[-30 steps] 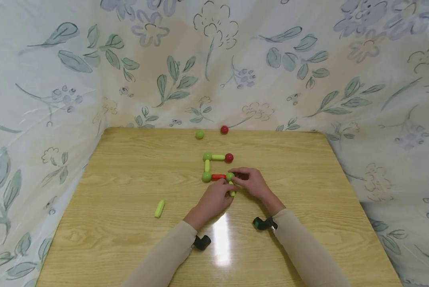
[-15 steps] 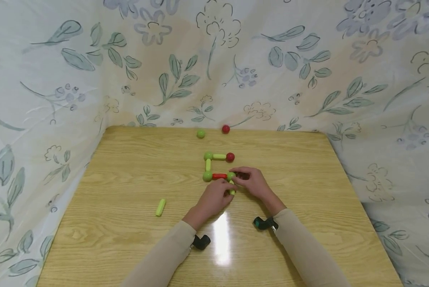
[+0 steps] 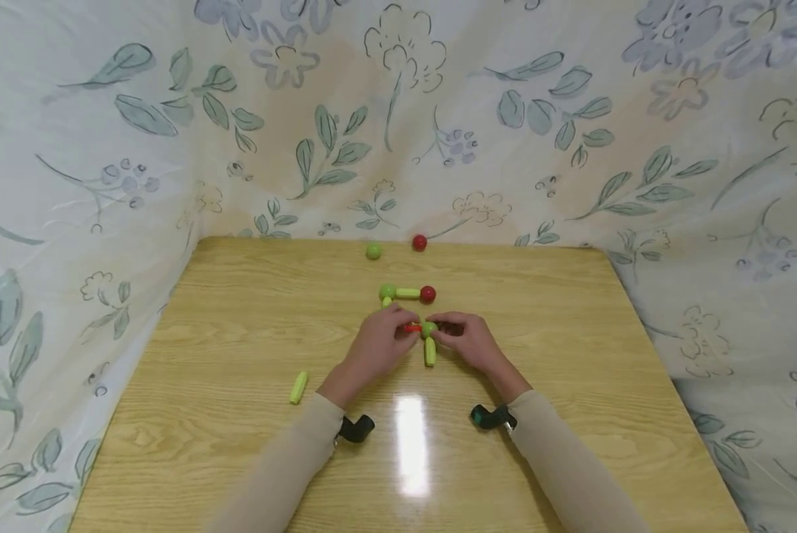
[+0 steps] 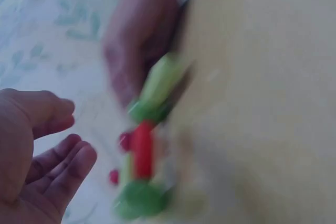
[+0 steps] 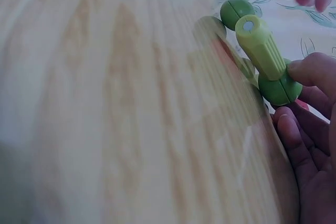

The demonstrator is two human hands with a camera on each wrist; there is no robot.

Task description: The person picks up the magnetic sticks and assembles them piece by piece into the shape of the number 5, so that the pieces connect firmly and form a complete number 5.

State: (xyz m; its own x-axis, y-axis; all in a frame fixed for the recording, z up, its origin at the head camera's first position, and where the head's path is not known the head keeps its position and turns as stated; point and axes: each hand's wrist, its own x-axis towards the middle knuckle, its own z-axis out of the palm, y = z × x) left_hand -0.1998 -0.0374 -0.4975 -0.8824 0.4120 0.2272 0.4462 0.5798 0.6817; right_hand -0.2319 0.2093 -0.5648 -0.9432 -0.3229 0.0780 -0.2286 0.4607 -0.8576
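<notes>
In the head view, magnetic rods and balls are joined into a shape at the table's middle. My right hand (image 3: 471, 340) pinches a green ball (image 5: 280, 88) between thumb and fingers. From that ball a yellow-green rod (image 3: 430, 352) points toward me, and a red rod (image 4: 143, 150) runs left to another green ball (image 4: 140, 199). My left hand (image 3: 377, 342) hovers over the red rod in the head view. Its wrist view shows thumb and fingers parted, nothing between them. At the shape's far side, a yellow-green rod (image 3: 408, 293) links a green ball (image 3: 388, 292) and a red ball (image 3: 428, 294).
A loose yellow-green rod (image 3: 298, 388) lies to the left on the wooden table (image 3: 225, 318). Near the back edge are a loose green ball (image 3: 374, 252) and a red ball (image 3: 419, 243). Flower-patterned cloth (image 3: 318, 89) hangs behind and at the sides.
My left hand has left the near yellow-green rod and moved up and left, now covering the left green ball in the head view. My right hand stays at its green ball.
</notes>
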